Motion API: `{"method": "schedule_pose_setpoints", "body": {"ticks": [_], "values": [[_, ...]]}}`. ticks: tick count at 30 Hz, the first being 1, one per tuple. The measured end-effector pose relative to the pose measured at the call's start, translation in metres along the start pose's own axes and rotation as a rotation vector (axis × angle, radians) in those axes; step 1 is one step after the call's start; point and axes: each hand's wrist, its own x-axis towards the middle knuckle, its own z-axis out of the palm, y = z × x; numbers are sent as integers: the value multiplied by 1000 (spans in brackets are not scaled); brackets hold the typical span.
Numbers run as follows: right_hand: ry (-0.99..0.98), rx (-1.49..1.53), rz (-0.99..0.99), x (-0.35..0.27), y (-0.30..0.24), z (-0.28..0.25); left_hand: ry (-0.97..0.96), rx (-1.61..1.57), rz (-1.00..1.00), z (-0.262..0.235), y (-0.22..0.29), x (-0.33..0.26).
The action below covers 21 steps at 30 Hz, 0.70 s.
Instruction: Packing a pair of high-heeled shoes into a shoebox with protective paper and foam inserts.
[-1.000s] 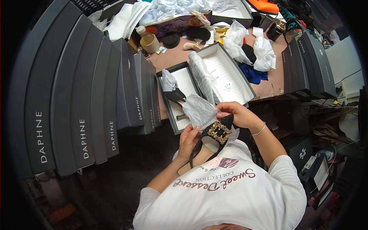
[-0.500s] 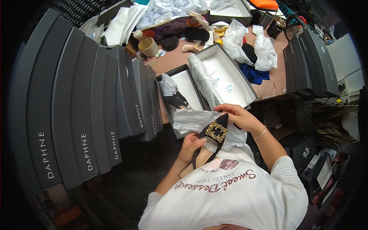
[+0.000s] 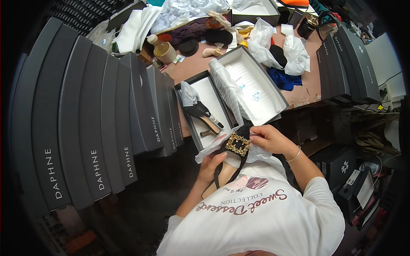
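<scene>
A black pointed shoe (image 3: 238,144) with a gold jewelled buckle and a beige insole lies close to my chest, toe pointing away. My left hand (image 3: 209,170) is closed round its side, thumb on the edge near the insole. By the toe, my right hand (image 3: 271,140) pinches the shoe's edge between thumb and fingers. White tissue paper (image 3: 210,150) spreads beneath and beside the shoe. Just ahead, the matching black heeled shoe (image 3: 199,112) rests on its side in an open shoebox (image 3: 218,94), its toe wrapped in white tissue.
Tall stacks of dark shoeboxes (image 3: 77,123) line the left. A box lid (image 3: 276,100) with white lining holds rolled tissue (image 3: 224,87) along one side. Behind it are a bottle (image 3: 163,50), crumpled paper (image 3: 294,55) and blue cloth (image 3: 285,80). More shoeboxes (image 3: 337,70) stand on the right.
My right hand has shifted down along the toe. The tissue has dropped lower, uncovering the heel of the shoe in the box. The held shoe has moved slightly left and nearer me.
</scene>
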Motion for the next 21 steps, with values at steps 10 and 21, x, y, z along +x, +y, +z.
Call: {"method": "schedule_pose_setpoints", "body": {"ticks": [10, 21], "values": [[-4, -128, -44, 2, -3, -3, 70, -80, -17, -2, -5, 1], [31, -118, -62, 8, -5, -8, 39, 48, 16, -23, -19, 6]]}}
